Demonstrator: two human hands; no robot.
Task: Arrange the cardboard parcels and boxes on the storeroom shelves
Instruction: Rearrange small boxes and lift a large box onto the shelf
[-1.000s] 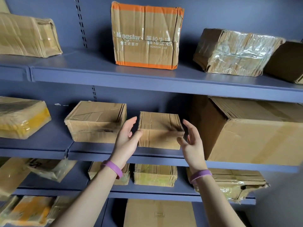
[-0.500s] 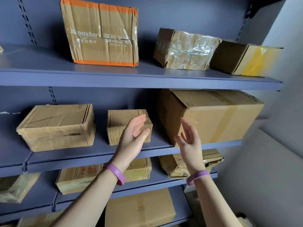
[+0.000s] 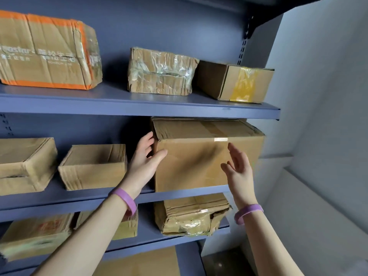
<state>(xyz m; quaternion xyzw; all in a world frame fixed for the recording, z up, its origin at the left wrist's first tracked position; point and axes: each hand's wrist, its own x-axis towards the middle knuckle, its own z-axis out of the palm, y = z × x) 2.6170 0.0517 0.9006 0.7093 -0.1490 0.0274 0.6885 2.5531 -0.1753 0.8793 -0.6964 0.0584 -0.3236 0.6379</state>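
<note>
A large cardboard box [image 3: 201, 156] stands at the right end of the middle shelf [image 3: 79, 200]. My left hand [image 3: 146, 159] reaches its left front corner, fingers along the left side and thumb on the front face. My right hand [image 3: 238, 166] hovers open in front of the box's right half, fingers spread, apart from the cardboard. Left of my left hand sits a small cardboard box [image 3: 93, 166], and a wider one [image 3: 23, 166] lies further left.
The top shelf [image 3: 139, 105] carries an orange-taped box [image 3: 45, 50], a crumpled taped parcel [image 3: 161, 71] and a yellow-taped box [image 3: 235, 80]. Below, a torn parcel [image 3: 191, 216] and several flat boxes [image 3: 35, 234] lie. A grey wall [image 3: 318, 96] stands on the right.
Both hands left the small box and moved right to the large box. The view swung right and closer. My left hand now touches the large box's left corner.
</note>
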